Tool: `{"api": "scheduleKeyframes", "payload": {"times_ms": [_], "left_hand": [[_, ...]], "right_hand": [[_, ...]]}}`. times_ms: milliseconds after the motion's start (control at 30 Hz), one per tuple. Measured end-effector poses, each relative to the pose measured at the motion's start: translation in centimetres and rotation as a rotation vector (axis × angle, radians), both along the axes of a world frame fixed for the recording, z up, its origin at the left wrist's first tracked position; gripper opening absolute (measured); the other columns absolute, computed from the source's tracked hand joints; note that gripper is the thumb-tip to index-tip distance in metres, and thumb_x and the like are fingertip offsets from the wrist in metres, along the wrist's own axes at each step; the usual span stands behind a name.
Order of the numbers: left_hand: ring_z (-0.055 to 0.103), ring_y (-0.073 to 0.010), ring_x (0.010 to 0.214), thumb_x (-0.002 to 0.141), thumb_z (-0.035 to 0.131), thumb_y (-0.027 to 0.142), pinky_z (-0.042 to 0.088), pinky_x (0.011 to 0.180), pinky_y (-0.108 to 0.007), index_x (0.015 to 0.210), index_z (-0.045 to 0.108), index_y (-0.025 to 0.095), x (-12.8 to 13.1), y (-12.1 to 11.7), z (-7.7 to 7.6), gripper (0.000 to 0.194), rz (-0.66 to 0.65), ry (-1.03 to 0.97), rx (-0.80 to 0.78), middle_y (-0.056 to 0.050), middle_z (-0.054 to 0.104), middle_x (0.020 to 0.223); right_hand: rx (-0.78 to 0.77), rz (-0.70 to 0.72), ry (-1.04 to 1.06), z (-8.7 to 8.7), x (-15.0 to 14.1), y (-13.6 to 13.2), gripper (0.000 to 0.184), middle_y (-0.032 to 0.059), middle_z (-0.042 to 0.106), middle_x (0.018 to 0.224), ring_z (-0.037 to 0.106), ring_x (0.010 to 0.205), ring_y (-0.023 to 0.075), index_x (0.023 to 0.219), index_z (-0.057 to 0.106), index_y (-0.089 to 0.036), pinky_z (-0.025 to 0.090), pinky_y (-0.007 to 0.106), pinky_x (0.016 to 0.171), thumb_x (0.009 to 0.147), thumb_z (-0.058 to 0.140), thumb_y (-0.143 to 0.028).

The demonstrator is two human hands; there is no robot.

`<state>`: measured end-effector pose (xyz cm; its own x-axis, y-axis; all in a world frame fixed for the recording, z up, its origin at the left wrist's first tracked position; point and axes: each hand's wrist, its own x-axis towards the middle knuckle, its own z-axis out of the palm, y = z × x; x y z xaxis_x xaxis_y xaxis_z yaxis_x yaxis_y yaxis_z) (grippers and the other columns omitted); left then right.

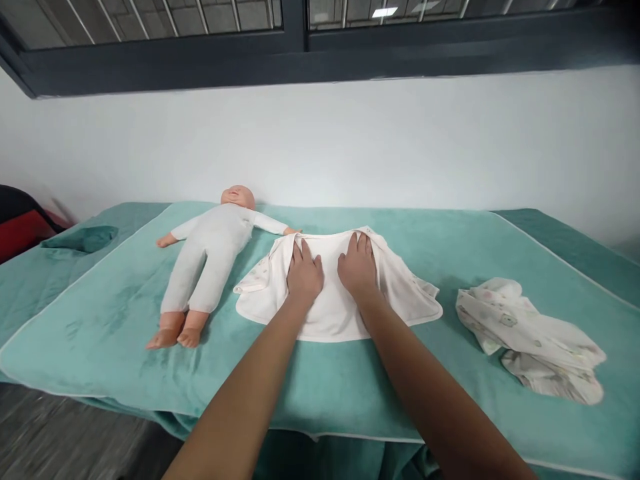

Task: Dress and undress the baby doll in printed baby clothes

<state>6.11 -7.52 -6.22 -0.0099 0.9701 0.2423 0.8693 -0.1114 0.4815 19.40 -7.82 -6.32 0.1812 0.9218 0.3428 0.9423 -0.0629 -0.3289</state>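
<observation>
A small white baby top (335, 313) lies spread on the green cover, its front opened out to both sides. My left hand (305, 275) rests flat on its left part, fingers stretched toward the neck edge. On the right part, my right hand (358, 265) lies the same way, with its fingertips at the collar. Neither hand visibly grips the cloth. To the left, a baby doll (213, 243) in a white body suit lies on its back, one of its hands close to the top's left corner.
A crumpled white printed baby garment (533, 337) lies on the right of the green cover (115, 320). Behind the bed stands a white wall (320, 147) below a dark window frame (295, 63). A red and black object (23, 223) sits at the far left.
</observation>
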Motion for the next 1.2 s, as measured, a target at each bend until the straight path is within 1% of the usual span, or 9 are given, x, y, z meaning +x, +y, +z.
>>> {"api": "scheduleKeyframes", "payload": {"times_ms": [67,167,300,433,533,667,867,1033,1200], "left_hand": [[0.028,-0.0342,0.151,0.1,0.034,0.038,0.032,0.119,-0.046,0.158,0.019,0.009,-0.4,0.3,-0.2,0.067,-0.01,0.027,0.047,-0.019,0.016,0.167],[0.032,-0.0335,0.149,0.101,0.032,0.037,0.032,0.119,-0.046,0.159,0.018,0.009,-0.9,0.8,-0.3,0.065,-0.018,0.051,0.099,-0.02,0.018,0.166],[0.03,-0.0345,0.149,0.101,0.032,0.042,0.032,0.12,-0.046,0.158,0.021,0.008,-1.0,1.2,-0.5,0.067,-0.01,0.071,0.001,-0.021,0.018,0.166],[0.027,-0.0343,0.151,0.101,0.029,0.046,0.027,0.122,-0.046,0.157,0.026,0.006,-0.9,1.6,-0.8,0.068,-0.024,0.103,-0.132,-0.021,0.016,0.166],[0.024,-0.0322,0.152,0.102,0.029,0.045,0.026,0.123,-0.046,0.155,0.03,0.005,-0.9,2.0,-1.0,0.066,-0.041,0.114,-0.145,-0.021,0.021,0.164],[0.029,-0.0317,0.15,0.102,0.031,0.043,0.031,0.12,-0.046,0.153,0.035,0.005,-0.9,2.1,-1.1,0.064,-0.045,0.118,-0.129,-0.022,0.026,0.162],[0.04,-0.0344,0.144,0.103,0.024,0.038,0.034,0.117,-0.05,0.152,0.035,0.001,-0.7,-0.2,-1.2,0.063,-0.032,0.162,-0.058,-0.025,0.038,0.156],[0.041,-0.0338,0.143,0.103,0.025,0.039,0.033,0.118,-0.049,0.152,0.036,0.003,-1.0,-2.5,-1.6,0.062,-0.053,0.211,-0.027,-0.023,0.044,0.154],[0.037,-0.0341,0.146,0.103,0.025,0.041,0.029,0.121,-0.048,0.153,0.036,0.004,-1.6,-4.2,-2.0,0.063,-0.076,0.242,-0.025,-0.022,0.036,0.159]], "right_hand": [[0.036,0.027,-0.001,-0.2,0.3,0.1,0.066,0.0281,0.023,0.161,0.019,0.151,0.0339,0.153,0.021,0.008,0.019,0.045,0.123,0.095,0.033,-0.021],[0.034,0.027,0.02,-0.8,0.5,0.5,0.067,0.0276,0.02,0.162,0.017,0.152,0.0336,0.155,0.018,0.005,0.021,0.046,0.122,0.098,0.032,-0.027],[-0.028,0.014,0.002,-2.1,0.3,1.4,0.071,0.0278,0.022,0.161,0.022,0.15,0.036,0.155,0.02,0.004,0.022,0.047,0.12,0.1,0.032,-0.038],[-0.088,-0.012,-0.052,-2.9,0.1,1.9,0.073,0.0312,0.028,0.158,0.027,0.148,0.0381,0.151,0.028,0.01,0.022,0.046,0.12,0.1,0.033,-0.043],[-0.085,-0.005,-0.08,-2.9,-0.1,1.9,0.073,0.0332,0.033,0.155,0.029,0.147,0.0382,0.148,0.033,0.013,0.024,0.046,0.12,0.1,0.032,-0.042],[-0.071,0.016,-0.127,-2.6,-0.2,1.7,0.068,0.0307,0.039,0.153,0.03,0.147,0.0372,0.146,0.037,0.012,0.024,0.047,0.12,0.1,0.031,-0.038],[-0.055,0.06,-0.194,-2.4,-0.4,1.6,0.059,0.0306,0.049,0.146,0.035,0.144,0.0381,0.14,0.048,0.011,0.023,0.05,0.119,0.1,0.035,-0.031],[-0.022,0.134,-0.235,-2.2,-0.8,1.2,0.048,0.0307,0.053,0.142,0.042,0.14,0.036,0.134,0.057,0.005,0.025,0.052,0.117,0.098,0.035,-0.017],[-0.034,0.355,-0.283,-2.1,-1.4,1.0,0.045,0.0191,0.054,0.146,0.046,0.139,0.0249,0.135,0.059,-0.006,0.032,0.037,0.115,0.099,0.035,-0.017]]}}
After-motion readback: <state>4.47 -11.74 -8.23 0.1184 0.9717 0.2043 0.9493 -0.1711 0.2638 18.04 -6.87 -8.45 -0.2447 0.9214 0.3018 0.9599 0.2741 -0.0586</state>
